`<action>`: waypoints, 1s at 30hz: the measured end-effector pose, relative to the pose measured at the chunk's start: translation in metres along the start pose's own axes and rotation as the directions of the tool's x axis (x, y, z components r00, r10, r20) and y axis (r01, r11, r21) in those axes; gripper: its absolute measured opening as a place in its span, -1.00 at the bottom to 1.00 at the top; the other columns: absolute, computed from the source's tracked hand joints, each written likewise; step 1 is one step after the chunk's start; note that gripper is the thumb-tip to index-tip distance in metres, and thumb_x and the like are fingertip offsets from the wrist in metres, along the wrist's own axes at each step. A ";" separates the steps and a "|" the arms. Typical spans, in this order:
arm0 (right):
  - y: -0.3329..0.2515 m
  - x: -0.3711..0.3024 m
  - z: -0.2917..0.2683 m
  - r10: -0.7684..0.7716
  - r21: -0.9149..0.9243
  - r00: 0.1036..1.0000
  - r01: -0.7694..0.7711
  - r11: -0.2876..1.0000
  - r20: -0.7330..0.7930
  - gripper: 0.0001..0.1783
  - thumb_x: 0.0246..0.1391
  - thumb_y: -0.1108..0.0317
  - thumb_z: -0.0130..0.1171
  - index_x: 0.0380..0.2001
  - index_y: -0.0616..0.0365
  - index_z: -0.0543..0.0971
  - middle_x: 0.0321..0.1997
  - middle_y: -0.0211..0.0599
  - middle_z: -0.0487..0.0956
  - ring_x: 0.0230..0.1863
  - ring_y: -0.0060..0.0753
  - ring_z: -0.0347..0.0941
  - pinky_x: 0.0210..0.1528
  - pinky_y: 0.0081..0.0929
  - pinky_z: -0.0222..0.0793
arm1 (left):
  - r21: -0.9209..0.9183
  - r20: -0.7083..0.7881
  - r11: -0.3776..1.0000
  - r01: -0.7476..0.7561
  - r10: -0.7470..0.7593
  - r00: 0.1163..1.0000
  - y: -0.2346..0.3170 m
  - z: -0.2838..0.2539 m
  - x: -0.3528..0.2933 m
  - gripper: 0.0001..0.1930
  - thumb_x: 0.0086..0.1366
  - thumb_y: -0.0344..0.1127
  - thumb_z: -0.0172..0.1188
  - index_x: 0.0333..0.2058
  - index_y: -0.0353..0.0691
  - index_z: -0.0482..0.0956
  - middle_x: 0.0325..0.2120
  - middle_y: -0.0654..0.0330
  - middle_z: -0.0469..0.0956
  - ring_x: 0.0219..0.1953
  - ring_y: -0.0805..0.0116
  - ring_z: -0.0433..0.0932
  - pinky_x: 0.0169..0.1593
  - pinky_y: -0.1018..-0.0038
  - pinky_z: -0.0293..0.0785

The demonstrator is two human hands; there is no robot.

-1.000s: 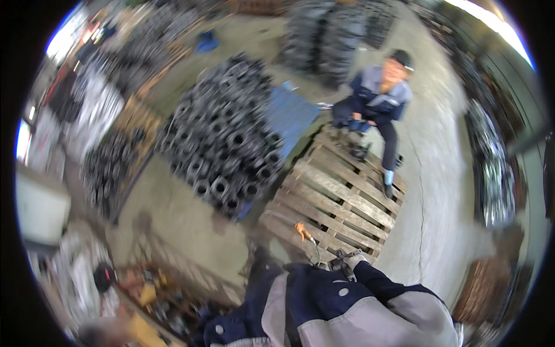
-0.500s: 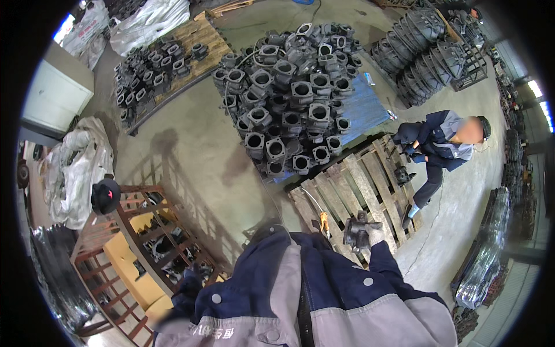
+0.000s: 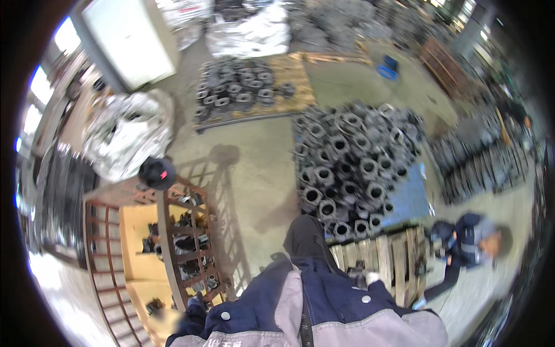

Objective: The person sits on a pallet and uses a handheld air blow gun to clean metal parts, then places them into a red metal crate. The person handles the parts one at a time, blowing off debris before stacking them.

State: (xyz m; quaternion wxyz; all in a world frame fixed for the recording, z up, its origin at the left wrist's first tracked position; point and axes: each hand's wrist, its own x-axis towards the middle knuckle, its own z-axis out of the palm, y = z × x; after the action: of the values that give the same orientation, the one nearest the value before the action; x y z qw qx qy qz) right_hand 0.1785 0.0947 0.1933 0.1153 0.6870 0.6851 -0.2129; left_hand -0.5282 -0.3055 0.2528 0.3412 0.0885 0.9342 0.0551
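Note:
At the lower right my right hand [image 3: 373,279], pale-gloved, is closed on a dark metal casting [image 3: 358,274], held over the wooden pallet [image 3: 384,254]. Motion blur and my jacket hide part of both. My left hand [image 3: 198,301], dark and partly covered by its sleeve, is beside the brown metal rack cage [image 3: 167,237] at the lower left. Its fingers are too small and blurred to make out. Dark metal parts [image 3: 184,244] lie inside the cage, some on yellow-brown board [image 3: 139,225].
A large heap of flanged castings [image 3: 347,168] rests on a blue sheet [image 3: 409,196] ahead. A co-worker [image 3: 468,243] crouches right of the pallet. A black cap [image 3: 156,173] sits on the cage corner. More castings [image 3: 237,87] stand on a far wooden board [image 3: 295,87].
My view has swung left and up, so the heap and co-worker appear further right and lower. A dark-trousered leg now shows ahead of my jacket. The casting remains in my right hand.

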 end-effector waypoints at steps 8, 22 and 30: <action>-0.078 0.117 -0.108 -0.114 -0.064 0.942 0.141 0.988 0.315 -0.56 0.09 -0.07 0.05 -0.20 0.00 0.65 -0.19 -0.02 0.62 -0.13 -0.01 0.56 -0.11 -0.20 0.45 | -0.437 0.179 0.809 0.393 -0.349 0.920 -0.034 0.074 -0.054 -0.50 0.25 0.08 0.06 -0.01 -0.17 0.42 -0.20 -0.01 0.58 -0.28 -0.01 0.59 -0.30 0.07 0.53; -0.264 0.260 -0.232 -0.230 -0.165 0.943 0.273 0.948 0.240 -0.59 0.09 -0.04 0.05 -0.22 -0.01 0.65 -0.24 -0.01 0.62 -0.18 -0.02 0.56 -0.16 -0.18 0.46 | -0.948 0.288 0.010 0.318 -0.399 0.870 0.173 -0.048 0.016 -0.43 0.24 0.23 0.06 -0.17 -0.26 0.45 -0.50 -0.04 0.63 -0.69 0.14 0.54 -0.60 0.32 0.43; -0.348 0.323 -0.247 -0.249 -0.183 0.927 0.306 0.934 0.279 -0.61 0.09 -0.03 0.04 -0.23 -0.02 0.65 -0.27 0.00 0.62 -0.22 -0.02 0.57 -0.18 -0.16 0.46 | -0.960 0.148 0.201 0.193 -0.218 0.965 0.310 -0.178 0.099 -0.46 0.23 0.16 0.17 -0.18 -0.30 0.49 -0.50 0.00 0.62 -0.61 0.24 0.56 -0.56 0.40 0.46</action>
State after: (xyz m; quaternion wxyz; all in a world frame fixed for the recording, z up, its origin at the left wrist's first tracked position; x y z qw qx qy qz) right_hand -0.1429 0.5059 0.3120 0.2463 0.5323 0.7753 -0.2341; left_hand -0.6783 0.0106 0.3765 0.3169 -0.2665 0.7051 0.5757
